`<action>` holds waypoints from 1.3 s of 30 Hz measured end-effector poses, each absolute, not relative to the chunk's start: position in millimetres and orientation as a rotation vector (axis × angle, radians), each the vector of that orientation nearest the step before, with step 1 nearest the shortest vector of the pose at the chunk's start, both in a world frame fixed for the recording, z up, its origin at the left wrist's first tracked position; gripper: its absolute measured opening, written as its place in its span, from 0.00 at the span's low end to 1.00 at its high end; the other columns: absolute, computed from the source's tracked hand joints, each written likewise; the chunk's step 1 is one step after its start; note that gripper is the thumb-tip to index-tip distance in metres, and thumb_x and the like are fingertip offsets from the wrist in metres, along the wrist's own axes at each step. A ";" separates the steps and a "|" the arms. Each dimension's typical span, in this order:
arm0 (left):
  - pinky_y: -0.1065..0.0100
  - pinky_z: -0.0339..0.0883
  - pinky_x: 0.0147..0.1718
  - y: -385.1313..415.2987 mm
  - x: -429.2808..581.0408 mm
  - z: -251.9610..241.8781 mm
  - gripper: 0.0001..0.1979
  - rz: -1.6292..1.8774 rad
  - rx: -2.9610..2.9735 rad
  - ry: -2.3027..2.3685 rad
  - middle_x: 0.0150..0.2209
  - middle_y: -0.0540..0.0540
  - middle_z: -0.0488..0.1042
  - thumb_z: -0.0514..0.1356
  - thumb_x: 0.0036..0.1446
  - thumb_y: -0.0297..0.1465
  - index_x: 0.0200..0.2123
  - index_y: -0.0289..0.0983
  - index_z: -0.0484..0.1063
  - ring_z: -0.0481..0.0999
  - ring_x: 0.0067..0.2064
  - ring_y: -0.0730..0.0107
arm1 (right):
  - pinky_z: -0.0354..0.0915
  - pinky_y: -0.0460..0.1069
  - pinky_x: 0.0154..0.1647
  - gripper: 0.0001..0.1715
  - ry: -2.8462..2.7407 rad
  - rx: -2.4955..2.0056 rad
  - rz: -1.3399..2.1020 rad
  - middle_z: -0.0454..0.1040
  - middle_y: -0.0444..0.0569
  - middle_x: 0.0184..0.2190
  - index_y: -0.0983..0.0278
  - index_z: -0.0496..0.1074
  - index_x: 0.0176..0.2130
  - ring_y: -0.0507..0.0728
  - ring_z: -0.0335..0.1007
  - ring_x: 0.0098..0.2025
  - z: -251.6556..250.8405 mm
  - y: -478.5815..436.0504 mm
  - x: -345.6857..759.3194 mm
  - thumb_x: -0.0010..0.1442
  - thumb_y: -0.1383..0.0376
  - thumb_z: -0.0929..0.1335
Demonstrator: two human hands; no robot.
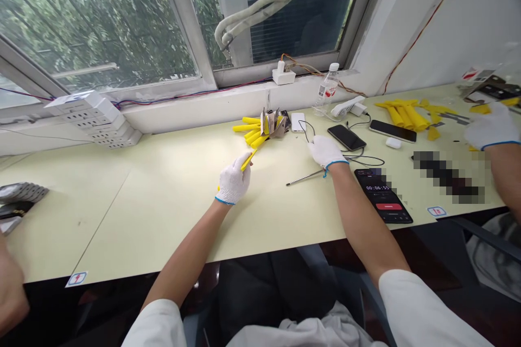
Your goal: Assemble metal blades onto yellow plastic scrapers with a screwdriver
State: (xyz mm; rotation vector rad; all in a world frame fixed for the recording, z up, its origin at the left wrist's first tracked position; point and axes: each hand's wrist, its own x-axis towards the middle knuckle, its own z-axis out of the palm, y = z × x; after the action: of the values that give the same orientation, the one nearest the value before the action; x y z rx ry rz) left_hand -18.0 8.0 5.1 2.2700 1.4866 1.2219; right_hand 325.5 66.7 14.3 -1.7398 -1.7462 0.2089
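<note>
The left forearm (191,252) and right forearm (358,217), bare below short white sleeves (423,309), reach forward side by side. The white-gloved left hand (233,181) is curled into a fist, knuckles up; the gloved right hand (325,152) stretches farther out, palm down, fingers relaxed.

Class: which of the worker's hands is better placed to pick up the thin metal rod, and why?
Right, probably. The right hand looks free and lies by one end of the metal rod; the left hand grips a yellow tube.
</note>
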 end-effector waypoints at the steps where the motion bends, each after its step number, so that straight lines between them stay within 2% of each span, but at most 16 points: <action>1: 0.62 0.75 0.49 7.7 -17.7 10.2 0.18 1.256 2.158 1.461 0.46 0.44 0.85 0.54 0.72 0.33 0.57 0.40 0.78 0.84 0.48 0.60 | 0.68 0.51 0.56 0.17 -1.771 -1.705 0.194 0.74 0.55 0.44 0.69 0.74 0.44 0.53 0.68 0.46 19.2 63.2 312.5 0.76 0.56 0.67; 2: 0.62 0.75 0.45 7.3 -17.2 15.7 0.16 1.267 2.024 1.426 0.40 0.44 0.83 0.54 0.71 0.34 0.52 0.38 0.80 0.83 0.42 0.61 | 0.69 0.52 0.57 0.19 -1.795 -1.675 0.187 0.74 0.54 0.46 0.69 0.74 0.48 0.53 0.69 0.48 23.4 59.2 298.1 0.75 0.54 0.68; 4: 0.65 0.70 0.33 5.8 -15.5 26.6 0.14 1.218 1.733 1.324 0.27 0.48 0.74 0.55 0.69 0.37 0.43 0.37 0.79 0.75 0.30 0.66 | 0.70 0.54 0.60 0.21 -1.843 -1.610 0.173 0.74 0.54 0.49 0.69 0.74 0.52 0.55 0.71 0.52 29.2 49.7 267.5 0.75 0.53 0.69; 6: 0.67 0.63 0.26 3.7 -12.4 34.6 0.12 1.138 1.519 1.199 0.21 0.52 0.65 0.57 0.66 0.37 0.40 0.37 0.77 0.66 0.23 0.70 | 0.70 0.55 0.63 0.22 -1.901 -1.537 0.164 0.74 0.55 0.52 0.68 0.75 0.53 0.56 0.71 0.56 31.5 38.8 238.9 0.74 0.52 0.69; 10: 0.68 0.57 0.24 -1.3 -2.8 37.7 0.12 1.125 1.377 1.137 0.21 0.53 0.64 0.59 0.62 0.38 0.40 0.36 0.76 0.61 0.22 0.72 | 0.69 0.55 0.64 0.22 -2.002 -1.409 0.161 0.74 0.55 0.52 0.68 0.75 0.52 0.56 0.70 0.56 30.9 17.6 201.4 0.75 0.51 0.68; 17: 0.69 0.56 0.25 -7.9 5.1 19.3 0.15 1.183 1.568 1.172 0.22 0.53 0.63 0.59 0.67 0.41 0.38 0.36 0.78 0.61 0.24 0.73 | 0.65 0.55 0.63 0.18 -2.009 -1.346 0.075 0.72 0.57 0.50 0.68 0.74 0.50 0.58 0.66 0.55 22.6 2.8 186.7 0.78 0.56 0.65; 21: 0.68 0.55 0.25 -7.2 4.7 11.4 0.14 1.231 1.589 1.097 0.22 0.53 0.63 0.59 0.69 0.40 0.41 0.36 0.79 0.60 0.24 0.73 | 0.61 0.56 0.58 0.23 -2.006 -1.319 0.005 0.71 0.62 0.47 0.68 0.74 0.48 0.61 0.62 0.52 17.2 6.5 186.5 0.81 0.55 0.59; 26: 0.68 0.56 0.25 -7.8 3.9 13.5 0.14 1.236 1.536 1.067 0.22 0.53 0.62 0.60 0.69 0.39 0.41 0.36 0.80 0.59 0.24 0.73 | 0.59 0.56 0.55 0.24 -2.035 -1.292 -0.044 0.72 0.61 0.47 0.67 0.75 0.48 0.61 0.62 0.51 14.9 8.9 187.7 0.81 0.54 0.58; 39: 0.67 0.57 0.27 -10.4 4.4 20.6 0.14 1.193 1.566 1.112 0.23 0.53 0.64 0.60 0.69 0.39 0.41 0.35 0.80 0.62 0.25 0.72 | 0.59 0.56 0.60 0.23 -2.102 -1.372 -0.043 0.70 0.62 0.49 0.67 0.74 0.51 0.62 0.61 0.54 24.1 5.3 190.9 0.81 0.59 0.56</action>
State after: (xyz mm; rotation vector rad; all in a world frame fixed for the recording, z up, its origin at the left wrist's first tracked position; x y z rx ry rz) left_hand 4.4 -10.4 20.6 1.5660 1.1119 1.1929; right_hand 190.9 5.3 24.1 -1.3721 -2.1023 -0.0427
